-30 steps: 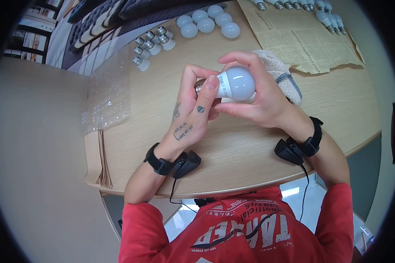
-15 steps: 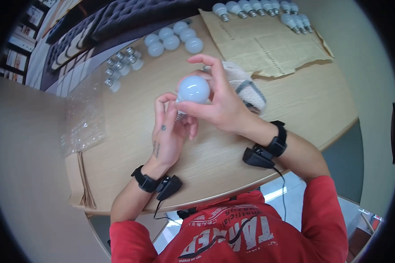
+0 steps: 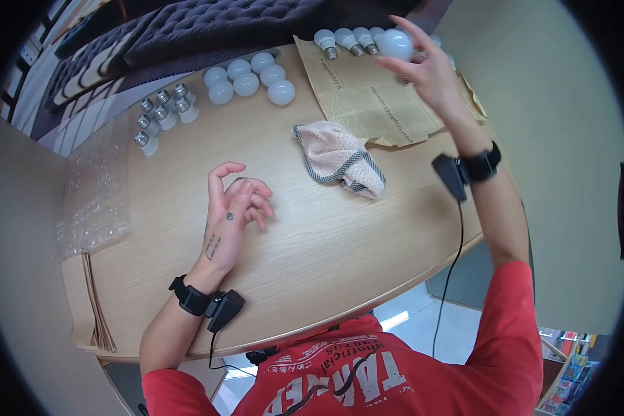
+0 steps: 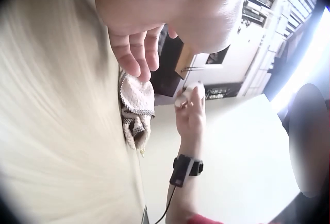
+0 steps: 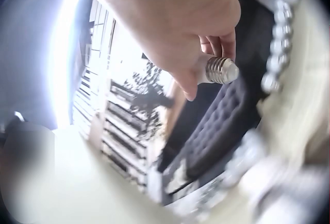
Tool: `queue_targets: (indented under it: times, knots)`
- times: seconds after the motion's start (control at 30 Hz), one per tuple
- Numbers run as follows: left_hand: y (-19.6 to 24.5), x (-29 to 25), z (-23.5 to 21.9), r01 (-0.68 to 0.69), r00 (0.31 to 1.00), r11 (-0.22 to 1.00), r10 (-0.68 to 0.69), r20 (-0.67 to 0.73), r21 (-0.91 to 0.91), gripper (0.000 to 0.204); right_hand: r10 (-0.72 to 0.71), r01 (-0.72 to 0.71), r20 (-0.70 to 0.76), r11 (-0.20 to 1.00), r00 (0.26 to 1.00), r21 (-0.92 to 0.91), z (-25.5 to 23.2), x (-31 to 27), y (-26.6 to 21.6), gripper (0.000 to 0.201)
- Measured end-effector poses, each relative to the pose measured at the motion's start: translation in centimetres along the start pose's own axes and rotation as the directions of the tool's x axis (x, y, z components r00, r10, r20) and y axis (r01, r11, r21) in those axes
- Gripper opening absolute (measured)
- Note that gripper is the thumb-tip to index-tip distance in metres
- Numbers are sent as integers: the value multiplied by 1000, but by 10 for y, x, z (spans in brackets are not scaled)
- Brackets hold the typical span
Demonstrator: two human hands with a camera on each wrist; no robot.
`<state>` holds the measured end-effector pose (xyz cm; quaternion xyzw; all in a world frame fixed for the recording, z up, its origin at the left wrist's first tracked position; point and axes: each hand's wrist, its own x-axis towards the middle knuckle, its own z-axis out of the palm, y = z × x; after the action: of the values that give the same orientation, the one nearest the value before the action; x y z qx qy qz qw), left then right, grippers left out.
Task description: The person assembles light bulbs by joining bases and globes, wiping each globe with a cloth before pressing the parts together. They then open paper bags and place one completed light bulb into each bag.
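On the counter (image 3: 312, 249), the brown paper (image 3: 367, 100) lies toward the far right corner, and the pale cloth (image 3: 328, 149), partly hidden earlier, shows whole. The hands, together a second ago, are now well apart: the left hand (image 3: 230, 220), loosely curled around nothing, is nearer the left edge; the right hand (image 3: 435, 75) grips the light bulb (image 3: 396, 45) over the paper, near the far edge. Its globe is glossy milky white, its screw base (image 5: 219, 70) ridged, silvery metal.
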<state>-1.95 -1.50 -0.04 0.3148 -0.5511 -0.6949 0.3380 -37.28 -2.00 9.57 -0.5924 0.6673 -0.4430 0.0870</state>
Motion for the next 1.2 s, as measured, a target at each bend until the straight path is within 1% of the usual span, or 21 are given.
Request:
queue_targets:
  times: [0.03, 0.1, 0.2, 0.27, 0.3, 0.4, 0.5, 0.6, 0.7, 0.8, 0.9, 0.97, 1.2]
  knots:
    - [-2, 1, -2, 24, 1000, 1000, -24, -15, -4, 30, -26, 1, -95, 967, 995, -253, -6, 14, 31, 71]
    - [-2, 1, -2, 33, 999, 999, -33, -7, 1, 29, 45, -109, -138, 857, 989, -504, -17, 38, 92, 68]
    - [-2, 2, -4, 34, 999, 999, -35, 8, 10, 29, 123, -117, -35, 766, 992, -632, -23, 47, 116, 61]
    - [-3, 1, -4, 38, 999, 999, -38, 16, 18, 29, 58, -70, -42, 698, 997, -712, -22, 54, 147, 56]
    - [-2, 1, -4, 39, 999, 999, -39, 17, 23, 29, 27, -50, -44, 662, 999, -748, -18, 55, 147, 54]
    - [-4, 1, -5, 29, 999, 998, -30, 29, 52, 30, 30, -89, -87, 554, 996, -828, -8, 53, 139, 51]
    - [-5, 1, -6, 25, 999, 998, -27, 37, 59, 31, 81, -84, -48, 539, 996, -838, -9, 65, 153, 49]
    - [-5, 1, -6, 25, 999, 998, -28, 37, 63, 31, 168, -119, -39, 498, 985, -859, -8, 73, 157, 50]
    - [-4, 1, -5, 25, 999, 997, -27, 36, 71, 31, 137, -133, -73, 510, 988, -850, -5, 71, 155, 51]
    - [-4, 1, -5, 29, 999, 997, -31, 32, 69, 31, 138, -140, -82, 497, 987, -856, -5, 75, 168, 52]
    - [-4, 1, -4, 31, 999, 997, -33, 32, 64, 31, 117, -117, -68, 494, 991, -861, -7, 75, 176, 54]
    - [-4, 1, -4, 30, 999, 998, -32, 31, 63, 31, 138, -129, -68, 500, 988, -856, -8, 77, 178, 55]
    - [-3, 0, -4, 26, 999, 998, -28, 31, 61, 30, 152, -152, -88, 491, 984, -858, -7, 72, 163, 57]
